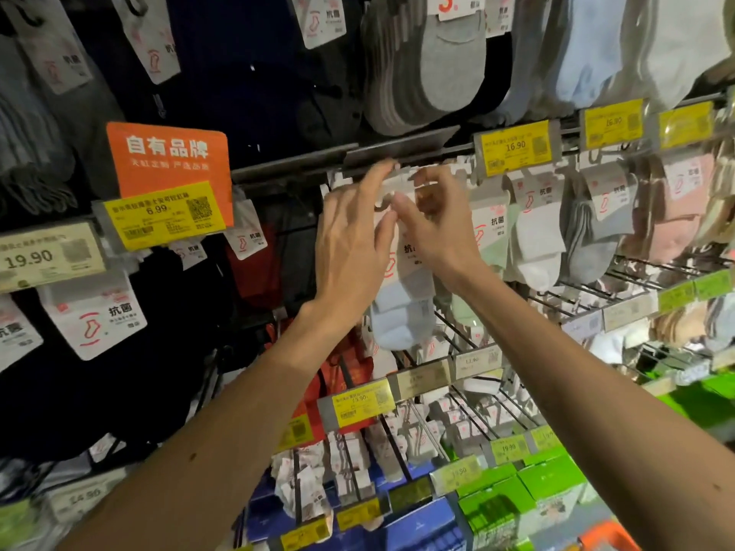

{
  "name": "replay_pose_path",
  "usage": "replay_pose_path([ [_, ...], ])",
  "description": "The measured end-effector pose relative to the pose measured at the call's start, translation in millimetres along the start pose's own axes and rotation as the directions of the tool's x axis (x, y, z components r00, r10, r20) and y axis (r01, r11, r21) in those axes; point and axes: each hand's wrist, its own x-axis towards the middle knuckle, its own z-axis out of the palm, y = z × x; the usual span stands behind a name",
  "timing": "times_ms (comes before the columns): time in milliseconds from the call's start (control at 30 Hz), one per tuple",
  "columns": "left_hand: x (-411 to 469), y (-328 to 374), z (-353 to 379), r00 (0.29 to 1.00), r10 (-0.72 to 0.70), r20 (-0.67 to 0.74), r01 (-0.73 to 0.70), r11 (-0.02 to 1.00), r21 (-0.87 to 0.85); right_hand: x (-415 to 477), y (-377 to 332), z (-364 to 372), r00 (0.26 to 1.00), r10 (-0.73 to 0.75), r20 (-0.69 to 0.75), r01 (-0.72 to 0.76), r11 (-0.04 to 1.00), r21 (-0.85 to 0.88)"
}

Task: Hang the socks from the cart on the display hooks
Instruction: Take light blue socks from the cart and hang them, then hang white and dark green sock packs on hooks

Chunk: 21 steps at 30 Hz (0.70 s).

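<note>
Socks (401, 312) between left hand (350, 232) and right hand (433, 220)

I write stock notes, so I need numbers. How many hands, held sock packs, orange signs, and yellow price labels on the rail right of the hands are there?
Hands: 2, left hand and right hand
Held sock pack: 1
Orange sign: 1
Yellow price labels: 3
Total: 7
</note>
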Motion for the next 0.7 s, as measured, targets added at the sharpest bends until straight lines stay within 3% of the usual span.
replay_pose_path([
  [200,-0.7,-10.8,0.4,0.994,0.105,0.029,-0.107,0.99,0.088,-2.8,2.4,-5.5,0.999,-0.003,0.038,0.006,0.997,-0.076],
  [333,-16.1,-13.2,-6.0,0.984,0.047,0.171,-0.067,0.991,0.113,-23.0,1.7,-14.1,0.998,0.023,0.063,-0.013,0.986,-0.169],
  [500,-70.0,-3.3,-36.4,0.954,0.019,0.299,-0.01,0.999,-0.032,-97.5,3.9,-46.7,0.991,0.134,-0.009,-0.131,0.952,-0.276],
  [633,-120.8,28.3,-56.6,0.842,0.035,0.539,0.121,0.96,-0.252,-217.2,11.7,-82.8,0.923,0.373,-0.09,-0.382,0.872,-0.307],
  [700,-149.7,48.4,-55.6,0.712,0.143,0.687,0.12,0.94,-0.32,-297.4,16.0,-101.9,0.832,0.532,-0.158,-0.551,0.762,-0.339],
])
